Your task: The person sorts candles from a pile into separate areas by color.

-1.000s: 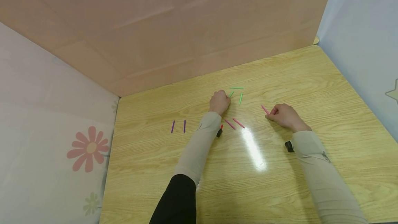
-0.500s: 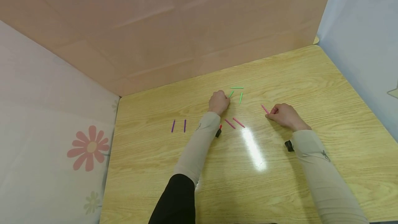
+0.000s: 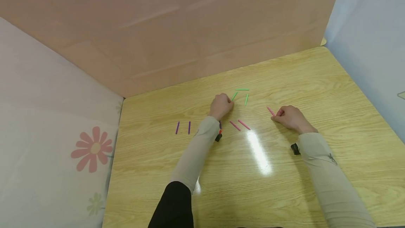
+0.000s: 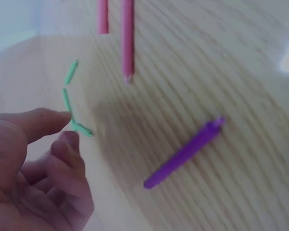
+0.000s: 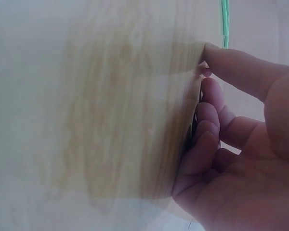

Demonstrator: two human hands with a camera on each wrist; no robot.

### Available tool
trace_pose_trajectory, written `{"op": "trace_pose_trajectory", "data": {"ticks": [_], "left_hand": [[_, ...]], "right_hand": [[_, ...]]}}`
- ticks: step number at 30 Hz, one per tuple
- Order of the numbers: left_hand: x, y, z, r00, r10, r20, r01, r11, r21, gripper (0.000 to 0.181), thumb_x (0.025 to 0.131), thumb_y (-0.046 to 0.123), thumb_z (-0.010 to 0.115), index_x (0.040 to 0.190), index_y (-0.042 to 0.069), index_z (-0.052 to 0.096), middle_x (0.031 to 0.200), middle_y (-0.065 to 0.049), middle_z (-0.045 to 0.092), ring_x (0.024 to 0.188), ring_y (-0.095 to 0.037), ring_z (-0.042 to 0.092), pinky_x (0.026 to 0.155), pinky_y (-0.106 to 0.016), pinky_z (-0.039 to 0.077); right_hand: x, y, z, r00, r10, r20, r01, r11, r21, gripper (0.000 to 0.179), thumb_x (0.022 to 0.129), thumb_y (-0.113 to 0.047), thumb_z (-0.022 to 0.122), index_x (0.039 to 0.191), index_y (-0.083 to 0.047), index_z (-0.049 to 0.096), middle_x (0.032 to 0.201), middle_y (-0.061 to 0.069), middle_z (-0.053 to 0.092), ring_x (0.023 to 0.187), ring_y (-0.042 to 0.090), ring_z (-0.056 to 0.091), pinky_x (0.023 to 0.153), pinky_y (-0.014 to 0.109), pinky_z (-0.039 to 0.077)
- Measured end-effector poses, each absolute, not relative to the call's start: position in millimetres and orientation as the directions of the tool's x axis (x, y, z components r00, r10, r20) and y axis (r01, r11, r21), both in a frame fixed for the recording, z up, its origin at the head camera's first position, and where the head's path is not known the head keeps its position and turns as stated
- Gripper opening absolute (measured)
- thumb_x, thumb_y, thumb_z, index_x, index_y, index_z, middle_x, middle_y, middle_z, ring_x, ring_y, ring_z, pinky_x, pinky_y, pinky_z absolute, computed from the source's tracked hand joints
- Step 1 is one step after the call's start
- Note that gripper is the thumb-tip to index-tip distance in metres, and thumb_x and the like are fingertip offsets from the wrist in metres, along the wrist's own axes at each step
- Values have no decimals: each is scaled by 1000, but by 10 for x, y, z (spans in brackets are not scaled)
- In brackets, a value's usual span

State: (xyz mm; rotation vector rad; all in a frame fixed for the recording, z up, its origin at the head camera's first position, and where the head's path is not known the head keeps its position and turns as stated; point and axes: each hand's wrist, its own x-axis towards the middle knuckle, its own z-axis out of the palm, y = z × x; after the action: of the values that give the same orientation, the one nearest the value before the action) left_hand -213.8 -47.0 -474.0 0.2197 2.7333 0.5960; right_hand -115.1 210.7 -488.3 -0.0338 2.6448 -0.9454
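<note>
In the head view, my left hand [image 3: 221,106] is beside the lower end of a slanted green stick [image 3: 234,96]. The left wrist view shows a gap between thumb and forefinger, with green sticks [image 4: 67,103] just past the fingertips. A level green stick [image 3: 242,89] and an upright green stick [image 3: 246,100] lie to its right. On the right, thumb and forefinger of my right hand [image 3: 291,118] pinch the lower end of a pink stick [image 3: 270,111]; the right wrist view mostly hides that stick.
Two pink sticks [image 3: 244,124] lie between the hands. A purple stick [image 4: 183,154] lies near the left wrist, and two purple sticks [image 3: 189,127] lie farther left on the wooden table [image 3: 142,171]. A brown panel [image 3: 190,27] borders the back, with pale walls at both sides.
My left hand has drawn back slightly to the left, showing more of the slanted green stick and uncovering a purple stick by the wrist. My right hand stays at the pink stick.
</note>
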Motion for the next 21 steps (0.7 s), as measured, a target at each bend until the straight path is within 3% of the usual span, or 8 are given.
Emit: {"op": "trace_pose_trajectory", "data": {"ticks": [3, 5, 11, 21], "left_hand": [[-2064, -546, -4709, -922, 279, -269, 141, 887, 439, 20, 94, 24, 62, 96, 5, 70, 92, -4, 69, 68, -10, 56, 59, -21, 46], [-2009, -599, -4696, -909, 318, -268, 176, 878, 446, 20, 94, 23, 61, 99, 6, 70, 98, -5, 71, 75, -12, 59, 66, -23, 49], [-1855, -711, -4685, -888, 375, -265, 222, 856, 466, 20, 95, 24, 60, 103, 8, 70, 98, -3, 68, 85, -13, 61, 75, -25, 51], [-1694, -754, -4691, -872, 430, -235, 306, 852, 425, 18, 93, 20, 60, 105, 12, 70, 95, -1, 63, 84, -13, 56, 75, -25, 47]], "right_hand": [[-1155, 2106, -4883, -946, -134, -297, 85, 778, -622, 33, 93, -30, 61, 90, 3, 61, 86, 16, 63, 75, 24, 54, 66, 32, 42], [-1150, 2115, -4883, -946, -131, -296, 87, 778, -622, 33, 93, -30, 61, 90, 3, 61, 87, 16, 64, 76, 25, 55, 67, 33, 42], [-1145, 2174, -4898, -952, -119, -281, 85, 781, -619, 34, 93, -31, 61, 90, 2, 61, 87, 15, 64, 77, 25, 55, 67, 32, 41], [-1069, 2243, -4869, -958, -73, -277, 127, 758, -640, 36, 93, -34, 62, 96, 2, 60, 92, 17, 64, 80, 25, 57, 67, 30, 41]]}}
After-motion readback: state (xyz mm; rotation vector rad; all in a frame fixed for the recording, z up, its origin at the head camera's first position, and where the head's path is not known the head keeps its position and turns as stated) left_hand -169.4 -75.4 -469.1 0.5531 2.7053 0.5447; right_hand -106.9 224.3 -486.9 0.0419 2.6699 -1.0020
